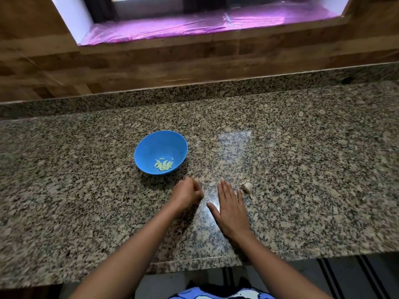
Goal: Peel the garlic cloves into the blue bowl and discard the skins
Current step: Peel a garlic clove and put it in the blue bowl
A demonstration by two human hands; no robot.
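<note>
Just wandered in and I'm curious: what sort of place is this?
Probably a home kitchen: a speckled granite counter below a window sill, a blue bowl holding peeled garlic cloves, and an unpeeled garlic piece lying on the counter.

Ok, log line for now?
left hand: curled, contents unclear | right hand: flat on counter | blue bowl: peeled cloves inside | unpeeled garlic: beside right hand

Left hand: my left hand is curled and blurred, near the round blue plastic bowl.
Right hand: my right hand lies flat on the speckled granite counter, fingers straight.
Garlic: a papery white garlic piece sits just beside my right fingertips.
Bowl: pale peeled garlic cloves lie inside.
</note>
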